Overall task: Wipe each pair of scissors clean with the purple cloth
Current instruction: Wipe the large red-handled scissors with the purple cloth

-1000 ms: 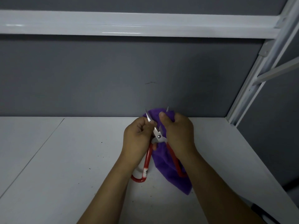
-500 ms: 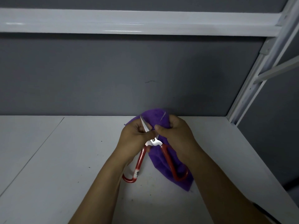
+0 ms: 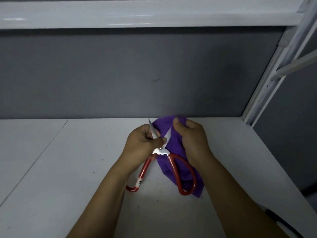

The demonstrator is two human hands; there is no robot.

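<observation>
Red-handled scissors (image 3: 160, 152) with silver blades and a white label — purple cloth (image 3: 173, 143) behind them, a white shelf (image 3: 68, 169) speckled dark, grey back wall (image 3: 120, 74) — white frame post (image 3: 267, 83).

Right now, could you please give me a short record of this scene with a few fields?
left hand: grips one blade of the red-handled scissors
right hand: holds the purple cloth bunched over the other blade
scissors state: blades spread apart, handles toward the person
surface: white table with dark specks
</observation>
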